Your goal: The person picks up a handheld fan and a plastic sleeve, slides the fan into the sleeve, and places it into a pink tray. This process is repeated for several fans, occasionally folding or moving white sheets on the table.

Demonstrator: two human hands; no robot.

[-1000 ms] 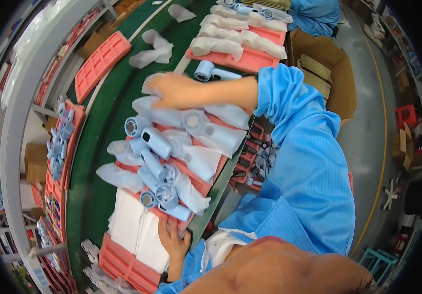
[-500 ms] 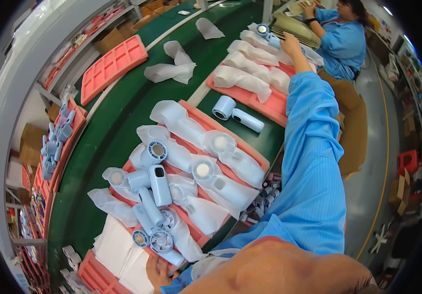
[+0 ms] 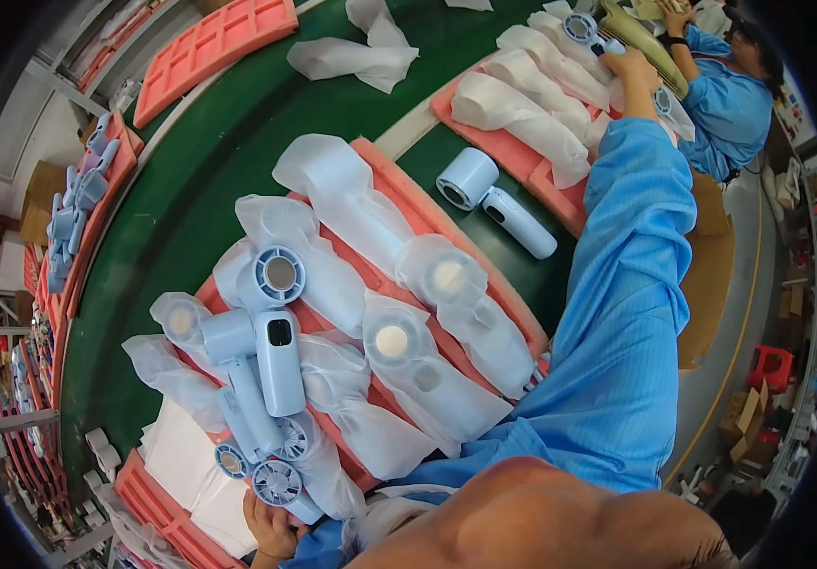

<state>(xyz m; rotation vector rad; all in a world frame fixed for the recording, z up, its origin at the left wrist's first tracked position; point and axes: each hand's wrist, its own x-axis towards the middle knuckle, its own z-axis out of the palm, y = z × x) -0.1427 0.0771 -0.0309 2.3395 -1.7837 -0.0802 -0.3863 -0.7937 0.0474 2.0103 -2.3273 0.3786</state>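
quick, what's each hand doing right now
Left hand: closed on a blue fan.
Right hand: resting on a wrapped fan; grip cannot be told.

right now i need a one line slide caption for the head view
Right hand reaches to a far pink tray of bagged fans; left hand rests by an unbagged light-blue handheld fan on the near tray.

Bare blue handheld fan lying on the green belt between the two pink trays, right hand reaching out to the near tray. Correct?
Not quite. The head view shows the right hand stretched out to the far pink tray of bagged fans, not the near tray. The rest holds: the bare blue handheld fan lies on the green belt between the two trays.
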